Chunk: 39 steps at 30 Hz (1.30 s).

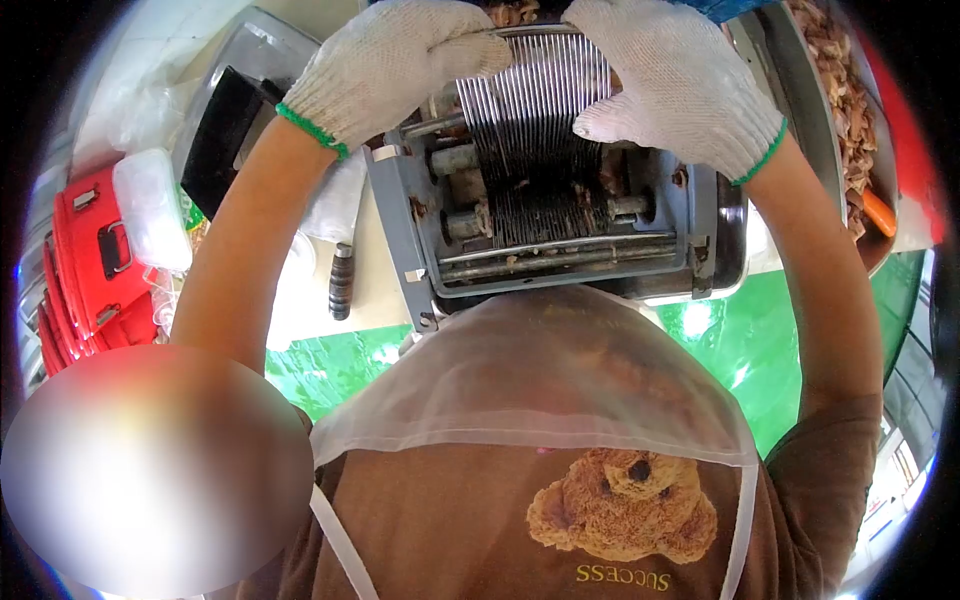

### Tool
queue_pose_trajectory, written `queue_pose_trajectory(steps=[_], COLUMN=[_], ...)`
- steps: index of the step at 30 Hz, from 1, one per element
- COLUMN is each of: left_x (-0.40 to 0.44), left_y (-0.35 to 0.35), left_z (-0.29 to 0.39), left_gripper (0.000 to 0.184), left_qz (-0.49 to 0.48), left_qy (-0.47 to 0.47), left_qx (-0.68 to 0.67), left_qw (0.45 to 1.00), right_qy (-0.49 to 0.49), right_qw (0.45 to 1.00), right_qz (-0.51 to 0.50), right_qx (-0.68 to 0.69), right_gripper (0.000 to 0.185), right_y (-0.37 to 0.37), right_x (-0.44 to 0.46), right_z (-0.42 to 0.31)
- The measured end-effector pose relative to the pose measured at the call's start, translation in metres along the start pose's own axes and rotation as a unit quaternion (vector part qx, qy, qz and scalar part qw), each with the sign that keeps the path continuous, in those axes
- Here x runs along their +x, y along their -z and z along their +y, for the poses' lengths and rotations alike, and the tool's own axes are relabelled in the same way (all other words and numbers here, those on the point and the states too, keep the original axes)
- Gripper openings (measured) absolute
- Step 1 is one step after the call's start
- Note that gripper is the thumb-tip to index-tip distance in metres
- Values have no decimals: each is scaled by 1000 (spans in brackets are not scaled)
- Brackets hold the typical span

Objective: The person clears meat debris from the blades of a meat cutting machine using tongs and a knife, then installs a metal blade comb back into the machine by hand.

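Note:
A grey machine frame (560, 284) stands in front of my body, with metal rollers and bits of meat inside it. A comb of thin parallel metal bars (545, 110) tilts up out of it, shiny at the top and dark lower down. My left hand (395, 70), in a white knit glove with a green cuff, holds the comb's upper left corner. Gloved the same way, my right hand (680, 95) grips the upper right corner, its thumb lying over the bars. Some of the fingertips are hidden behind the comb's top edge.
A knife with a dark handle (341, 283) lies left of the machine, near a black tray (222, 140). Red containers (105, 250) are at the far left. On the right, a large metal basin (822, 110) holds meat strips (850, 120) and an orange-handled tool (879, 213).

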State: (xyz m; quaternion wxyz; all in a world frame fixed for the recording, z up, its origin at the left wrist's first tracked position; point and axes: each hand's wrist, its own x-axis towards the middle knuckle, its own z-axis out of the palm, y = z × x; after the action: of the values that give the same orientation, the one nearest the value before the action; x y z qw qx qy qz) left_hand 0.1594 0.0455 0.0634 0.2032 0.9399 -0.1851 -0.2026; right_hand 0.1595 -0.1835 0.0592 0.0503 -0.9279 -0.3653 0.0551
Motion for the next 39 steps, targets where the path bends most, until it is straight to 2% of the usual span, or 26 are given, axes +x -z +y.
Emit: queue_pose_trajectory(steps=[4, 6, 9, 11, 14, 16, 19, 21, 24, 27, 30, 33, 35, 37, 39], left_x=[-1, -3, -2, -13, -11, -12, -10, -2, 10, 10, 0, 1, -14, -26, -28], left_y=[-5, -19, -19, 5, 25, 24, 18, 18, -9, -11, -9, -21, -14, -9, -9], left_z=[-3, -18, -25, 9, 36, 32, 16, 13, -18, -17, -4, -10, 17, 34, 35], left_gripper=[40, 35, 39, 41, 43, 43, 39, 36, 29, 27, 25, 35, 46, 57, 65], left_qz=[1, 18, 14, -31, -99, -96, -53, -74, 9, 24, 70, 138, 152, 142, 114], left_qy=[21, 14, -9, 12, 98, 106, 72, 122, 73, 85, 101, 43, -1, -14, 8], left_qx=[5, 26, 6, -7, -14, -40, -108, -139, -219, -243, -294, -202, -28, 100, 154], left_qw=[1000, 999, 1000, 999, 990, 989, 990, 980, 973, 966, 948, 969, 988, 985, 981], right_qy=[25, -5, -28, -30, -21, -22, -72, -75, -81, -62, -78, -89, -87, -87, -54], right_qw=[1000, 1000, 998, 997, 997, 996, 984, 984, 981, 984, 979, 977, 979, 980, 991], right_qz=[17, -8, -48, -70, -69, -61, -141, -144, -157, -131, -147, -168, -168, -165, -109], right_qx=[-1, -7, 7, 17, 34, 57, 85, 71, 75, 101, 116, 95, 75, 65, 58], right_gripper=[48, 48, 49, 50, 51, 53, 55, 57, 60, 61, 62, 62, 62, 61, 59], right_y=[1, 0, 2, 9, 21, 23, 17, 13, 16, 29, 31, 25, 23, 22, 7], right_x=[-5, -2, 1, 4, 1, 0, 15, 18, 21, 14, 17, 22, 22, 21, 14], right_z=[-1, -3, -5, -5, -11, -12, -1, 2, 2, -6, -5, 0, 0, -4, 1])
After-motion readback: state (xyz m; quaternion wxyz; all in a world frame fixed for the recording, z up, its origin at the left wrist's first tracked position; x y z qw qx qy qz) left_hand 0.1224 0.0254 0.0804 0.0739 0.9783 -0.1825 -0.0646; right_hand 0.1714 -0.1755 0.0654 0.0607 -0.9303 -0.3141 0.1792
